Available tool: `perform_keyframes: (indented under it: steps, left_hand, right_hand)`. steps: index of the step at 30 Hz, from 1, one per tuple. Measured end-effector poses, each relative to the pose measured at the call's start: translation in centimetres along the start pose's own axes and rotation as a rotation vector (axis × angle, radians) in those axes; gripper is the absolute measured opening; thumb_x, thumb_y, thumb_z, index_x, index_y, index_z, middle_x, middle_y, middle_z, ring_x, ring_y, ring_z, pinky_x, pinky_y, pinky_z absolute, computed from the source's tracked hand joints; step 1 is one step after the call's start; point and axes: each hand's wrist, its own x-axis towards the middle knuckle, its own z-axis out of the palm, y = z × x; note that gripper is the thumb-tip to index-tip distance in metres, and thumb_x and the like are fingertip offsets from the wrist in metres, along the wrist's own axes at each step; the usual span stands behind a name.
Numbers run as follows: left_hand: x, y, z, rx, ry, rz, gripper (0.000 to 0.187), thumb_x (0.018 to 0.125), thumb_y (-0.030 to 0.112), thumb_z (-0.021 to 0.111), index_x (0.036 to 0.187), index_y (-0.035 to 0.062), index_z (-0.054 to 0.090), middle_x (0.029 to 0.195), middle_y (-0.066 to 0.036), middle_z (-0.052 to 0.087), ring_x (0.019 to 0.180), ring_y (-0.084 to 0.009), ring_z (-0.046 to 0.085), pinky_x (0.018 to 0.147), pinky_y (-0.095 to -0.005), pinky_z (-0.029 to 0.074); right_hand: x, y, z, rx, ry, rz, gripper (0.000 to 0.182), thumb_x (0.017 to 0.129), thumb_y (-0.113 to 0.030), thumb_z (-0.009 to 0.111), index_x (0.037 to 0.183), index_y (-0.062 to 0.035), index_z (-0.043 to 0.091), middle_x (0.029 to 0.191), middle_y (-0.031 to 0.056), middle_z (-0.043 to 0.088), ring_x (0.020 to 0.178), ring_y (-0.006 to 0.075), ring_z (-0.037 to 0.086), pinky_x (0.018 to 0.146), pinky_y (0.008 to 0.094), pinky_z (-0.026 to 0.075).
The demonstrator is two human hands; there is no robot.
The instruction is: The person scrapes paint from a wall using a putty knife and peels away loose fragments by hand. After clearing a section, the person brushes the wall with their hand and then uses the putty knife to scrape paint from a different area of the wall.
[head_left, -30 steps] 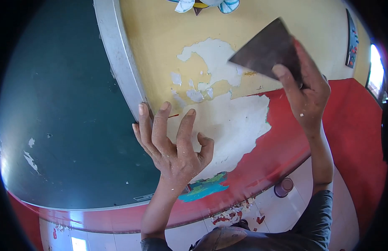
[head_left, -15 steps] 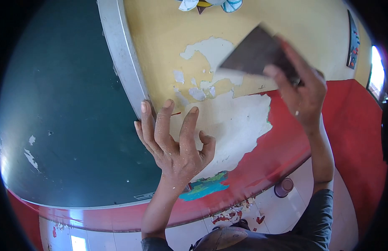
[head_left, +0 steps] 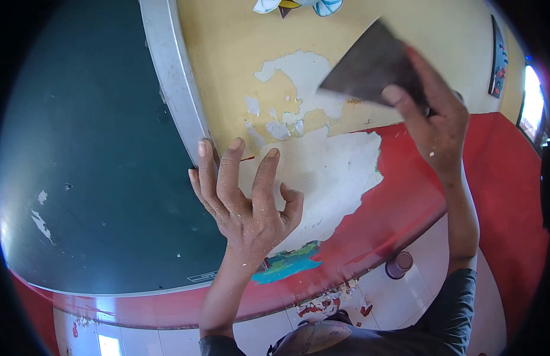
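1. Wall [head_left: 239, 53] – biggest item; upper band yellow paint, lower band red [head_left: 500, 178], glossy. Paint stripped in the middle: large bare off-white patch [head_left: 322, 172], rough edged, w/ smaller flaked spots above it. Bit of teal/green paint remnant [head_left: 289, 264] at patch's lower end.
2. Chalkboard [head_left: 91, 154] – dark green, matte, few white chips; fills the left side. Pale grey frame [head_left: 174, 89] runs along its edge, next to the yellow band.
3. Floor [head_left: 405, 296] – white tile, seen below the wall; red & white paint flakes [head_left: 325, 302] scattered at wall base. Small round brown tin [head_left: 398, 264] stands nr the wall, apart from the flakes.
4. Right hand [head_left: 435, 118] – raised, fingers curled tight round the scraper's handle end, thumb pressed on the blade face. Dust specks on skin.
5. Left hand [head_left: 245, 202] – fingers spread wide & straight, holding nothing; fingertips [head_left: 235, 144] rest on wall at the frame edge & the bare patch; thumb bent, clear of the wall. Skin dusty.
6. Scraper [head_left: 370, 65] – flat dark metal blade, roughly triangular, dull finish. Sits upper right, over the yellow band; wide edge meets wall by the upper flaked area. Handle hidden in the grip.
7. Dark frame [head_left: 498, 56] on far wall, window [head_left: 533, 98] beside it – bright, detail n/a.
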Motion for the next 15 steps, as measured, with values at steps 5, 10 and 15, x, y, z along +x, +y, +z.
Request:
perform_keyframes:
  steps: [5, 10, 15]
  left_hand:
    - [0.1, 0.1, -0.1, 0.005, -0.002, -0.003, 0.051, 0.060, 0.010, 0.057, 0.111, 0.0128, 0.058, 0.128, -0.016, 0.042, 0.130, -0.0453, 0.031, 0.105, -0.0583, 0.022]
    - [0.3, 0.3, -0.4, 0.022, -0.036, 0.007, 0.055, 0.059, 0.007, 0.057, 0.114, 0.0090, 0.053, 0.130, -0.017, 0.038, 0.132, -0.0439, 0.026, 0.104, -0.0593, 0.025]
    - [0.0, 0.1, 0.0, 0.001, 0.019, -0.017, 0.049, 0.059, 0.011, 0.057, 0.108, 0.0149, 0.062, 0.126, -0.015, 0.044, 0.128, -0.0462, 0.034, 0.104, -0.0579, 0.021]
  right_hand:
    - [-0.3, 0.2, 0.3, -0.033, -0.148, -0.041, 0.041, 0.081, -0.004, 0.067, 0.121, 0.0015, 0.058, 0.110, 0.0141, 0.065, 0.097, 0.0155, 0.062, 0.087, 0.0280, 0.046]
    - [-0.3, 0.1, 1.6, 0.087, 0.100, 0.114, 0.043, 0.081, -0.005, 0.067, 0.122, -0.0012, 0.057, 0.106, 0.0137, 0.067, 0.097, 0.0160, 0.062, 0.087, 0.0286, 0.047]
    - [-0.9, -0.4, 1.4, 0.295, 0.129, 0.291, 0.040, 0.083, -0.008, 0.066, 0.121, -0.0002, 0.058, 0.106, 0.0153, 0.066, 0.093, 0.0187, 0.064, 0.085, 0.0292, 0.048]
